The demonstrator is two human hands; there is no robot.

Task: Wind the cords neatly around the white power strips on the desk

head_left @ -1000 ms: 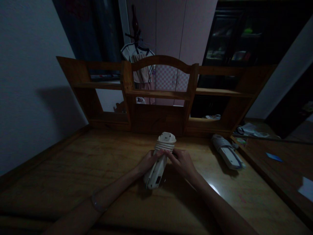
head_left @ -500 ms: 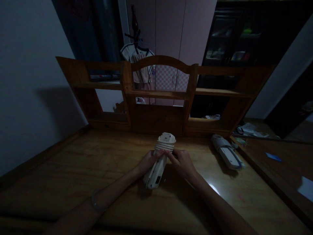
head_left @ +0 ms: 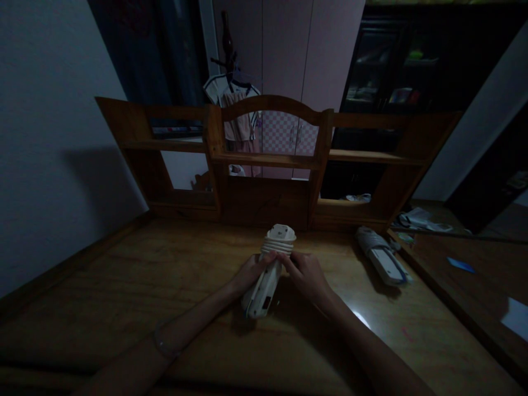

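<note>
A white power strip (head_left: 263, 289) with its cord coiled around the far end stands tilted on the wooden desk (head_left: 124, 297) in front of me. My left hand (head_left: 251, 272) grips its left side just below the coil. On the right side, my right hand (head_left: 306, 274) holds it with fingertips at the coiled cord (head_left: 279, 243). The room is dim.
A second white power strip (head_left: 381, 256) with wrapped cord lies on the desk at the right. A wooden shelf unit (head_left: 268, 159) stands along the desk's back edge. Papers (head_left: 421, 219) and cards lie on the lower surface to the right. A wall borders the left.
</note>
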